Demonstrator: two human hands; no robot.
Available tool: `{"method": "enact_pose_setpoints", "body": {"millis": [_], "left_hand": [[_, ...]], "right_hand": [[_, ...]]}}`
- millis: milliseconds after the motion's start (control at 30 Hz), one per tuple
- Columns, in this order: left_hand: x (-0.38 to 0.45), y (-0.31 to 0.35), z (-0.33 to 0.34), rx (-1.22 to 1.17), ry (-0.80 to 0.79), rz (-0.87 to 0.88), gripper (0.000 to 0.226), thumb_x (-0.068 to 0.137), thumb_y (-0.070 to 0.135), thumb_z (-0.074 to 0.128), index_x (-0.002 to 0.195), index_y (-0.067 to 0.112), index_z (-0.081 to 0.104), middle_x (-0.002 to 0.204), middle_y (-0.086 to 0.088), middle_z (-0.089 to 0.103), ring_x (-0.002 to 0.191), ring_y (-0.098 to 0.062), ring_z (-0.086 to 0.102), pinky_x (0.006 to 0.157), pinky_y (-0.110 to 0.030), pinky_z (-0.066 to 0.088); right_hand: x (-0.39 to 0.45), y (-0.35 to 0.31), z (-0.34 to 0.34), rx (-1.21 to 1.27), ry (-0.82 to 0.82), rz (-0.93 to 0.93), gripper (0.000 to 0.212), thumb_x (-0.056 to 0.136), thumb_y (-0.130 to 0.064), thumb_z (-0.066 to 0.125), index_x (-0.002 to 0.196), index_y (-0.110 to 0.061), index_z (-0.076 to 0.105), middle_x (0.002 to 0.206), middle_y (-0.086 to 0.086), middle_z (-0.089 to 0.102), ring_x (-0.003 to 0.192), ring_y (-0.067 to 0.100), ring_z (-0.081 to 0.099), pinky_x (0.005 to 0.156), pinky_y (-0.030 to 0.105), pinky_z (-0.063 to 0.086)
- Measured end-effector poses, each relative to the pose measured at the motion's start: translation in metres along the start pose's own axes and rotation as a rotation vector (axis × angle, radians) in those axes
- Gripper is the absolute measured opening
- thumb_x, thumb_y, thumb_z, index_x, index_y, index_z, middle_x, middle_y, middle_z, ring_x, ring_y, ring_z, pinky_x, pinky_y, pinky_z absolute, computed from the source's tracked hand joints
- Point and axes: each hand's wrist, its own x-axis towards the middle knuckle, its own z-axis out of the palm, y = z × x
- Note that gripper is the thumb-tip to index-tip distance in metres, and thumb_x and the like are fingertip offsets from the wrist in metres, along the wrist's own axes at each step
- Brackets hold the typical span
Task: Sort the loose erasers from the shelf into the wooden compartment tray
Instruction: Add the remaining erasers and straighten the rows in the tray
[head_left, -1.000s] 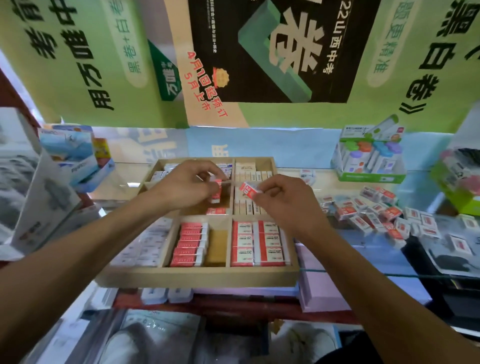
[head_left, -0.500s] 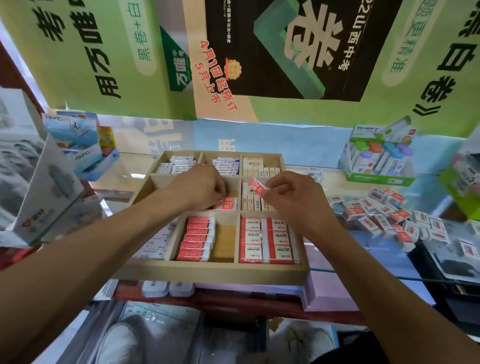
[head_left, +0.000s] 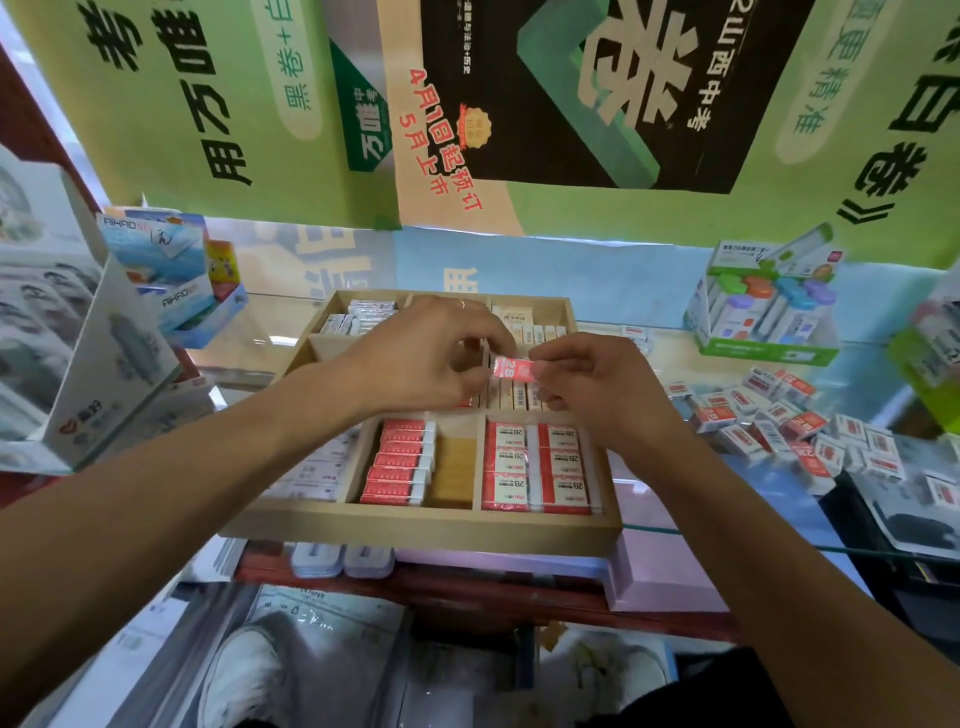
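The left hand (head_left: 415, 353) has drifted toward 3 o'clock, fingers curled over the middle cells of the wooden tray (head_left: 421, 530); whether it holds anything, I cannot tell. The red 2B eraser (head_left: 511, 370), pinched by the right hand (head_left: 597, 384), now meets those fingers, likely a handover. Loose erasers (head_left: 789, 431) wait at 3 o'clock.

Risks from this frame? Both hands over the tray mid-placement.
1. The right hand pinches the 2B eraser only by one end, so it may slip and land in the wrong compartment of the wooden tray.
2. The left hand hides the middle compartment, so placement there is partly blind.
3. The loose erasers lie near the glass shelf's front edge; a sweeping forearm might knock some off.
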Motion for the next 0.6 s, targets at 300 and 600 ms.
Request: {"method": "enact_pose_setpoints", "body": {"millis": [300, 600], "left_hand": [[0.003, -0.002, -0.006, 0.098, 0.017, -0.144, 0.017, 0.083, 0.019, 0.071, 0.100, 0.019, 0.072, 0.087, 0.008, 0.070, 0.072, -0.003, 0.059, 0.063, -0.004, 0.041], [0.012, -0.029, 0.005, 0.224, -0.097, -0.349, 0.007, 0.083, 0.015, 0.070, 0.087, 0.020, 0.066, 0.085, 0.004, 0.065, 0.085, -0.017, 0.061, 0.070, -0.026, 0.044]], "right_hand": [[0.000, 0.000, -0.007, 0.079, 0.000, 0.064, 0.018, 0.087, -0.027, 0.066, 0.105, -0.026, 0.066, 0.091, -0.010, 0.069, 0.087, 0.012, 0.068, 0.085, 0.033, 0.056], [0.000, 0.005, -0.016, -0.003, 0.061, -0.003, 0.010, 0.089, -0.027, 0.063, 0.082, -0.035, 0.064, 0.083, -0.017, 0.066, 0.078, 0.006, 0.065, 0.075, 0.031, 0.058]]}}
